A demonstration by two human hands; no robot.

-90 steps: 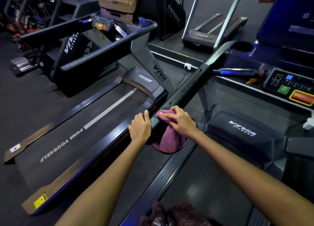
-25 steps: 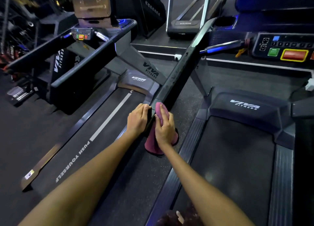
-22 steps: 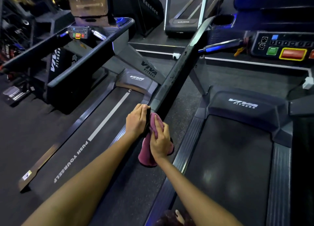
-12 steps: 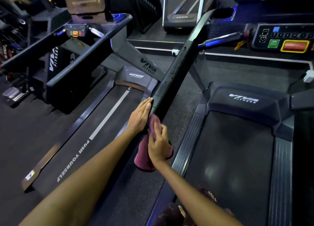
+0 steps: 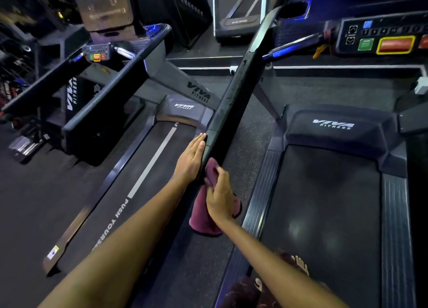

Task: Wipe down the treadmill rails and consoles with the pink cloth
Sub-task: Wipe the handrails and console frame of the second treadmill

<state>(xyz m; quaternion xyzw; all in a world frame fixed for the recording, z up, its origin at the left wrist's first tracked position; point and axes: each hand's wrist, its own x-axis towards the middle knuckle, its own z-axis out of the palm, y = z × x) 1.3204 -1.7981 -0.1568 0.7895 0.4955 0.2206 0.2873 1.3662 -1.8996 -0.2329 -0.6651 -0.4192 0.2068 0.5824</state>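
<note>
The gym is dim, with most dark surfaces sinking into near black while blue light glows along the console edges (image 5: 159, 27) and soft pale patches of reflected overhead light sit on the right treadmill belt (image 5: 324, 226). The wide lens bends straight lines toward the borders, and the far left corner and the button panel (image 5: 382, 39) look smeared and soft. The forearms show evenly lit, without hard shadows.

The left hand (image 5: 191, 156) lies flat, fingers straight, against the near end of the black rail (image 5: 234, 94). The right hand (image 5: 220, 197) presses the pink cloth (image 5: 200, 215) to the rail's other side, cloth hanging below. Treadmill belts (image 5: 324, 215) flank both sides.
</note>
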